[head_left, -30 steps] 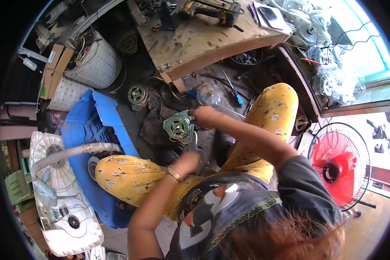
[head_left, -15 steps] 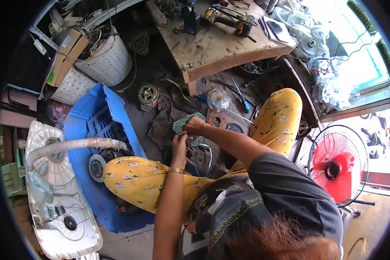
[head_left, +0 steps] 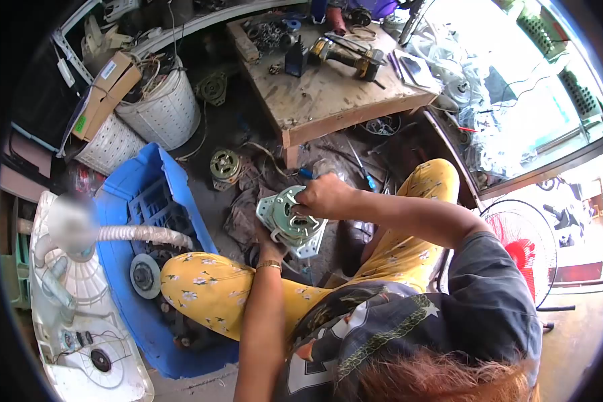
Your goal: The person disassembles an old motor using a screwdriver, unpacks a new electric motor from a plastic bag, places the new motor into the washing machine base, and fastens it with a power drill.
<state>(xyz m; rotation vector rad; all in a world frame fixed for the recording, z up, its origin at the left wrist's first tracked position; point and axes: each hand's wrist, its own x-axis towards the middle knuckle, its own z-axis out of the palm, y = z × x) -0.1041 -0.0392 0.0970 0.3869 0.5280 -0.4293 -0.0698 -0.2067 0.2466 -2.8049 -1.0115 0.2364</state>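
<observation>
A round electric motor (head_left: 289, 218) with a pale green bracket is held up between my knees, its slotted end turned toward me. My left hand (head_left: 271, 246) grips its lower left side from beneath, with most fingers hidden behind it. My right hand (head_left: 327, 197) has its fingers curled onto the motor's upper right edge. A dark cloth (head_left: 243, 218) lies on the floor just behind. Another motor (head_left: 226, 166) stands beyond the cloth. A screwdriver with a blue handle (head_left: 370, 181) lies past my right hand.
A wooden table (head_left: 342, 114) bearing a yellow-black power drill (head_left: 348, 59) stands ahead. To my left are a blue plastic casing (head_left: 124, 268) and a white panel with a hose (head_left: 80, 295). A red fan (head_left: 519, 258) stands on the right; perforated white tubs (head_left: 161, 100) are at back left.
The motor has been lifted and tilted, so its slotted end now shows. My right hand has moved rightward along its edge; my left hand has shifted lower. The view has moved slightly.
</observation>
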